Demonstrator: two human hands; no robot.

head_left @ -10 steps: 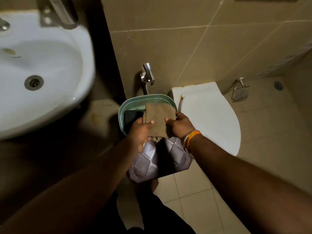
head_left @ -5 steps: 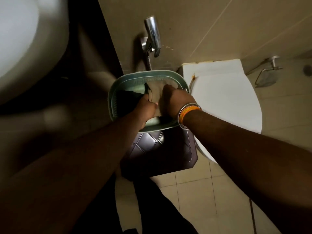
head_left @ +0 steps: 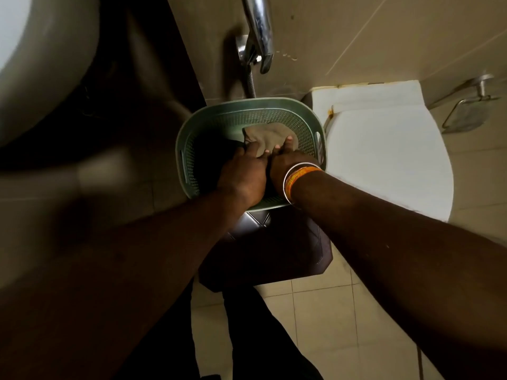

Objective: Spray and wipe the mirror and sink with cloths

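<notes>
A brown cloth point(head_left: 270, 135) lies inside a green perforated basket point(head_left: 216, 116) that rests on a dark quilted stool point(head_left: 288, 256). Both hands reach down into the basket. My left hand point(head_left: 242, 175) grips the cloth's near left edge. My right hand point(head_left: 285, 163), with orange and silver bangles at the wrist, presses its fingers on the cloth's near right edge. A dark item sits in the basket's shadowed left half. The white sink point(head_left: 41, 58) shows only as its underside at the upper left. The mirror is out of view.
A chrome hand sprayer point(head_left: 259, 31) hangs on the tiled wall just behind the basket. The white closed toilet lid point(head_left: 384, 160) sits right of the basket. A metal holder point(head_left: 466, 116) is on the far right wall. Beige floor tiles point(head_left: 329, 325) lie below.
A second ago both hands held the cloth up flat above the basket. They have since lowered it into the basket, and my head has moved closer and lower.
</notes>
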